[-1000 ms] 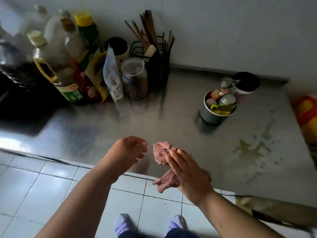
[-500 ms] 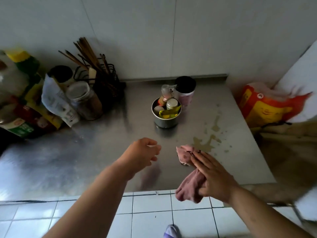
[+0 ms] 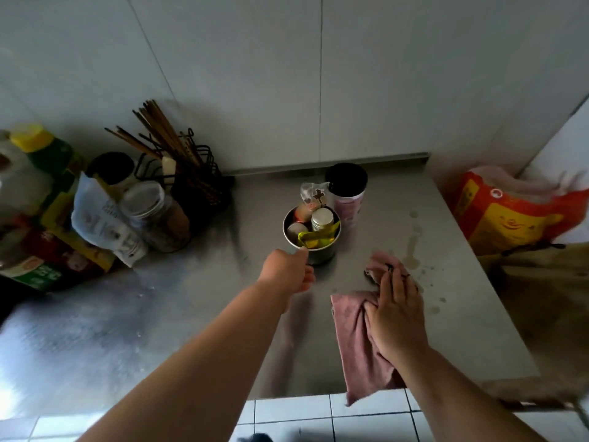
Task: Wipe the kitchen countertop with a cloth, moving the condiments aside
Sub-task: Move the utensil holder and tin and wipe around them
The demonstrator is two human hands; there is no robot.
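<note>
A pink cloth (image 3: 358, 342) lies on the steel countertop (image 3: 178, 314), its lower end hanging over the front edge. My right hand (image 3: 396, 311) presses flat on the cloth, fingers toward a brownish spill (image 3: 411, 250). My left hand (image 3: 288, 269) reaches out to a metal cup (image 3: 322, 253) packed with small condiment jars and a yellow packet, with a fingertip at its near rim. A black-lidded pink tumbler (image 3: 347, 196) stands just behind the cup.
At the back left stand oil bottles (image 3: 35, 173), bags, a glass jar (image 3: 153, 215) and a black wire rack of chopsticks (image 3: 188, 173). An orange sack (image 3: 510, 215) leans beyond the counter's right edge. White wall behind, tiled floor below.
The view swung right and up. My left hand moved forward to the metal cup's rim. My right hand slid the cloth forward and right, up to the spill.
</note>
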